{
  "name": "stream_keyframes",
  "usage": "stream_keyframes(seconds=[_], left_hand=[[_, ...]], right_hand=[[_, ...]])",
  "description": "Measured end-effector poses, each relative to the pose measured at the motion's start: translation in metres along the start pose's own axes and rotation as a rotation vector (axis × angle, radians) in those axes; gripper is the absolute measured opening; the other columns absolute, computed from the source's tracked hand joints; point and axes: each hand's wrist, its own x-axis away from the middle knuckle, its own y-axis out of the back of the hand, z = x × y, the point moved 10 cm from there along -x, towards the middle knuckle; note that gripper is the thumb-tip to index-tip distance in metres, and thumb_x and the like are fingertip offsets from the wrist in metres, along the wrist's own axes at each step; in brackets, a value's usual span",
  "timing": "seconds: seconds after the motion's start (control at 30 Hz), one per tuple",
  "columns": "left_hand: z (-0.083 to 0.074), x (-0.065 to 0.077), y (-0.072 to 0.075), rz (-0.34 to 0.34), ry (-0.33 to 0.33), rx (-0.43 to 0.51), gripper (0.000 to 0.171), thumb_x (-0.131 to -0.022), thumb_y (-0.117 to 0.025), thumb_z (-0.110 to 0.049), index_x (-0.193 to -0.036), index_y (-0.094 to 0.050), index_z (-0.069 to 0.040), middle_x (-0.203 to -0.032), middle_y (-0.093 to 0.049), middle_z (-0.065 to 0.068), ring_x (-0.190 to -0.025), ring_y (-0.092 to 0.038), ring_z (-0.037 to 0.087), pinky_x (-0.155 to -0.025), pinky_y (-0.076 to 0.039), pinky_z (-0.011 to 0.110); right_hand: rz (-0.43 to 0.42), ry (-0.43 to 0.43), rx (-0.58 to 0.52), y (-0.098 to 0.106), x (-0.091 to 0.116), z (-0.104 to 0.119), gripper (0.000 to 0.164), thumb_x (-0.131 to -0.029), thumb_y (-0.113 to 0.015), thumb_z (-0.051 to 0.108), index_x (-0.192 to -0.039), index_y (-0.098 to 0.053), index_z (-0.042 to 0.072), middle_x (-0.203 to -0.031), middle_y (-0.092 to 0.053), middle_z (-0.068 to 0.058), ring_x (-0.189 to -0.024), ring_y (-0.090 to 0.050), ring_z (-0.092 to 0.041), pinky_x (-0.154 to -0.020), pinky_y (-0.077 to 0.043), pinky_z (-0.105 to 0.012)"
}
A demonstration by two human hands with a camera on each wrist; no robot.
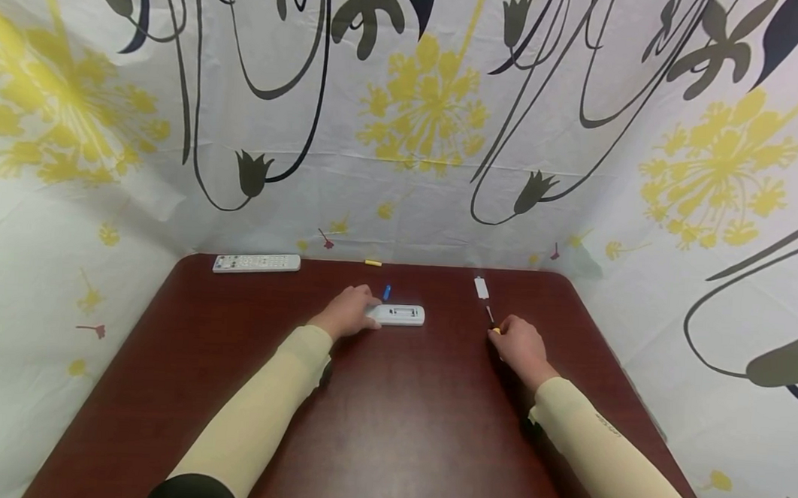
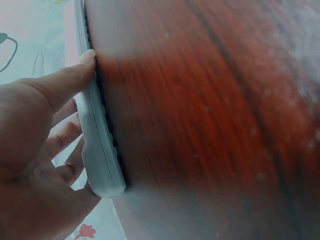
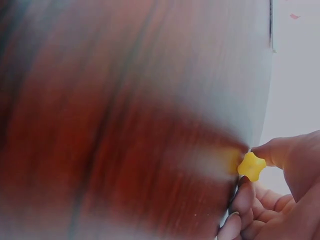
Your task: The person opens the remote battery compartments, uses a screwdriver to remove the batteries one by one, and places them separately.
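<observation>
My left hand [image 1: 350, 311] grips one end of a white remote control [image 1: 398, 315], which lies with its back up and its battery compartment uncovered. In the left wrist view, the thumb presses along one side of the remote [image 2: 100, 150], with its buttons facing the dark table and the other fingers on the far side. On the right, my right hand [image 1: 521, 347] pinches the yellow handle of a small screwdriver [image 1: 490, 315], its metal shaft pointing away from me. The right wrist view shows the screwdriver handle's lobed end [image 3: 252, 166] between thumb and fingers, low over the tabletop.
A white battery cover [image 1: 481, 287] lies just beyond the screwdriver tip. Behind the held remote are a small blue battery [image 1: 387, 292] and a yellow one [image 1: 373, 263]. Another white remote [image 1: 256, 263] sits at the back left of the table [image 1: 389, 429]. Patterned cloth [image 1: 375, 187] surrounds the table.
</observation>
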Motion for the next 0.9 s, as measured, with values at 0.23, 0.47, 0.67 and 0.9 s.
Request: stream_keyframes(seconds=[0.23, 0.47, 0.67, 0.9], left_hand=[[0.0014, 0.0001, -0.001, 0.011, 0.023, 0.005, 0.052, -0.101, -0.085, -0.033, -0.148, -0.073, -0.015, -0.131, -0.062, 0.007, -0.119, -0.055, 0.026, -0.108, -0.051, 0.045], [0.0007, -0.0007, -0.0007, 0.012, 0.008, 0.0, 0.051, -0.102, -0.084, -0.032, -0.148, -0.072, -0.014, -0.132, -0.062, 0.009, -0.121, -0.056, 0.028, -0.109, -0.051, 0.045], [0.0003, -0.001, -0.0005, 0.009, -0.003, -0.005, 0.052, -0.101, -0.084, -0.033, -0.148, -0.072, -0.015, -0.132, -0.062, 0.009, -0.12, -0.056, 0.028, -0.109, -0.05, 0.046], [-0.0021, 0.0007, 0.0016, 0.002, -0.007, -0.027, 0.05, -0.1, -0.086, -0.033, -0.145, -0.074, -0.014, -0.129, -0.063, 0.009, -0.117, -0.056, 0.027, -0.108, -0.051, 0.045]], right_hand=[[-0.005, -0.006, 0.003, 0.0021, 0.0008, 0.001, 0.032, -0.107, -0.072, 0.035, -0.103, -0.065, 0.004, -0.073, -0.066, -0.008, -0.066, -0.063, -0.025, -0.066, -0.052, -0.04], [-0.012, 0.014, 0.025, 0.0037, 0.0, 0.0018, 0.035, -0.106, -0.074, 0.037, -0.098, -0.064, 0.005, -0.075, -0.064, -0.01, -0.068, -0.061, -0.026, -0.063, -0.05, -0.04], [-0.007, 0.015, 0.033, 0.0039, -0.0006, 0.0019, 0.037, -0.106, -0.075, 0.039, -0.096, -0.063, 0.005, -0.075, -0.063, -0.01, -0.067, -0.06, -0.027, -0.062, -0.049, -0.04], [0.024, 0.005, 0.016, 0.005, 0.0025, 0.0059, 0.041, -0.106, -0.074, 0.042, -0.095, -0.06, 0.005, -0.073, -0.062, -0.01, -0.064, -0.06, -0.027, -0.062, -0.05, -0.04]])
